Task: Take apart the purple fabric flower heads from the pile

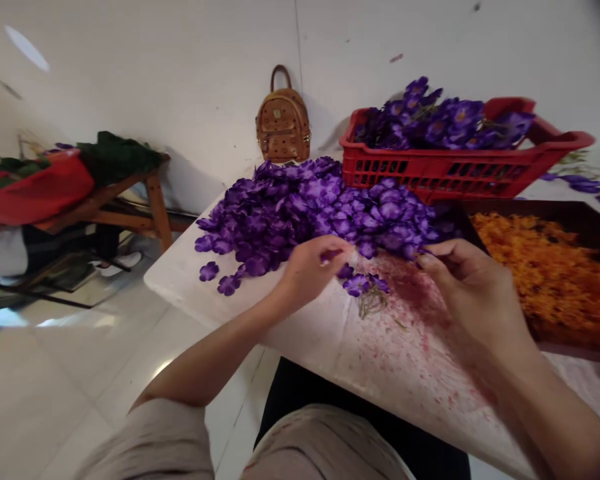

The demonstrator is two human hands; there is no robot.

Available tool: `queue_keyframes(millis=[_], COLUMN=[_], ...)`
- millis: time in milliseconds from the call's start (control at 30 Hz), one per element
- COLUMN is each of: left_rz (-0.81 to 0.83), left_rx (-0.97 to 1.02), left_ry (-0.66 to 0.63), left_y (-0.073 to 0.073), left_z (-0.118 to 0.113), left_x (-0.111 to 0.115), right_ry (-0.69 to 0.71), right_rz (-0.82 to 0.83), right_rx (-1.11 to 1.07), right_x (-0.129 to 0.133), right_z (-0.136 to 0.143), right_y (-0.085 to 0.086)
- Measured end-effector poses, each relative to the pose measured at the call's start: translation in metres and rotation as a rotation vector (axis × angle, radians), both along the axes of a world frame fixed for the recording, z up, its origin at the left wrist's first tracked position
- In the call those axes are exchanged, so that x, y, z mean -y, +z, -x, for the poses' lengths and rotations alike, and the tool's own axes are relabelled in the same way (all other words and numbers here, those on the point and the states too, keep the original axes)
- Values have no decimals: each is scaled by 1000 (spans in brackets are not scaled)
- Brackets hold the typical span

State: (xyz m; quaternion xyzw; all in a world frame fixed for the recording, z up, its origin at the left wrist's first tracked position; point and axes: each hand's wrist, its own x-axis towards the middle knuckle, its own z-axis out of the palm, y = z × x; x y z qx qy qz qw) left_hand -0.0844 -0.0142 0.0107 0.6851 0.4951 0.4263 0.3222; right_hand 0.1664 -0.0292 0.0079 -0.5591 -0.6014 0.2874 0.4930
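Note:
A large heap of purple fabric flower petals [285, 213] covers the far side of the white table [300, 313]. My left hand [307, 270] is at the heap's front edge, thumb and fingers pinched together; what they hold is too small to make out. To the right, my right hand [480, 300] pinches thumb and forefinger at the heap's right end, beside the orange pieces. A small dark bit shows at its fingertips, but its kind is unclear. Between both hands lies a small bunch of purple flowers [357, 285] with thin greenish stems [373, 303].
Behind the heap stands a red plastic crate [460, 167] full of purple flowers. A dark tray [555, 212] of orange flower pieces [555, 267] sits at right. A brown mini backpack [283, 127] rests against the wall. At left is a wooden bench [157, 207] with a red container [40, 190].

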Motion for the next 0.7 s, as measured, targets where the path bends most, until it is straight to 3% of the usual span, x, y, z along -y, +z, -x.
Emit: queue_keyframes(millis=[67, 167, 200, 267, 400, 500, 700], left_rz=[-127, -119, -66, 29, 45, -26, -20], left_rx=[-262, -540, -574, -590, -486, -348, -84], left_ry=[227, 591, 663, 682, 578, 509, 285], left_y=[-1, -4, -6, -10, -16, -17, -14], left_z=[45, 107, 121, 138, 133, 114, 76], left_x=[20, 47, 54, 61, 56, 41, 3], right_ry=[-12, -30, -27, -13, 21, 39, 87], right_rz=[-4, -14, -18, -19, -1, 23, 64], right_rx=[-43, -50, -52, -66, -83, -91, -183], right_x=[-3, -4, -4, -4, -3, -2, -2], right_z=[-2, -2, -2, 0, 5, 8, 17], right_y=[0, 3, 4, 4, 2, 0, 2])
